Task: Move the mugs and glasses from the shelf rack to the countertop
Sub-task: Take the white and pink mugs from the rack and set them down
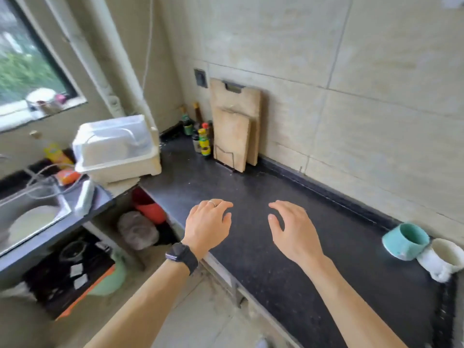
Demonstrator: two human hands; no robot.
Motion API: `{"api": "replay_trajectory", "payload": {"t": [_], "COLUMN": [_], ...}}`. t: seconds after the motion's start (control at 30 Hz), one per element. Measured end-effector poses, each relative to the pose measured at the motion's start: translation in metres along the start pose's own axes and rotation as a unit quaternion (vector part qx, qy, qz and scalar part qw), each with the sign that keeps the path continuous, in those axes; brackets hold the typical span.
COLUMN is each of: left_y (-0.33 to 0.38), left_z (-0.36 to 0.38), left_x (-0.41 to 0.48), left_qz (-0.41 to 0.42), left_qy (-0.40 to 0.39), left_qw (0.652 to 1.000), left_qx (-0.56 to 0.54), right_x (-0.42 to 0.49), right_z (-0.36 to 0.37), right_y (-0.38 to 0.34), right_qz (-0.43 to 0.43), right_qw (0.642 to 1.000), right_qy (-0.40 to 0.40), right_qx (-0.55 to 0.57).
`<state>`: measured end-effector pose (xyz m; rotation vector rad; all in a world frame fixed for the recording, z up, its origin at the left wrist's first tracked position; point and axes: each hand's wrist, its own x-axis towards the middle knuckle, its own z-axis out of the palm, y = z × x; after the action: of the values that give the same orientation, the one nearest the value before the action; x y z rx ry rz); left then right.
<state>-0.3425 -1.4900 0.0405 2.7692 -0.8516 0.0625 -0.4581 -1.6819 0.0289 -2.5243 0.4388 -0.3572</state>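
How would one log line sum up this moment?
left hand: open, empty | right hand: open, empty | teal mug, white mug: side by side on countertop

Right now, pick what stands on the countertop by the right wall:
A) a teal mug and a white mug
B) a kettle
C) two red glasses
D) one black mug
A: a teal mug and a white mug sit side by side at the right end of the dark countertop, close to the wall.
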Motion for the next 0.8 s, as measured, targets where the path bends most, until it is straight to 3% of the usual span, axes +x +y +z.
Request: {"api": "replay_trajectory", "payload": {"t": [0.2,0.47,0.67,0.8], "left_y": [-0.134,-0.256,-0.333,-0.394], "left_z": [-0.099,-0.217,-0.272,-0.308], "left_x": [-0.147,-0.381,-0.533,-0.613], "left_qz": [-0.196,-0.424,-0.507,-0.538], "left_qy": [0.084,0.177,0.212,0.207], "left_qw": [0.974,0.880,0.825,0.805], "left_qx": [0.076,0.122,0.134,0.139], "right_x": [-0.007,-0.096,-0.193,-0.249], "right_z": [0.054,0.121,0.182,0.226], "right_y": [-0.170,-0.423,-0.574,-0.656], "right_qz": [-0.208,-0.448,-0.523,-0.523], "right_qw": [0.975,0.882,0.825,0.817], "right_qy": [-0.064,-0.117,-0.174,-0.206], "right_qx": [0.049,0.083,0.121,0.132]}}
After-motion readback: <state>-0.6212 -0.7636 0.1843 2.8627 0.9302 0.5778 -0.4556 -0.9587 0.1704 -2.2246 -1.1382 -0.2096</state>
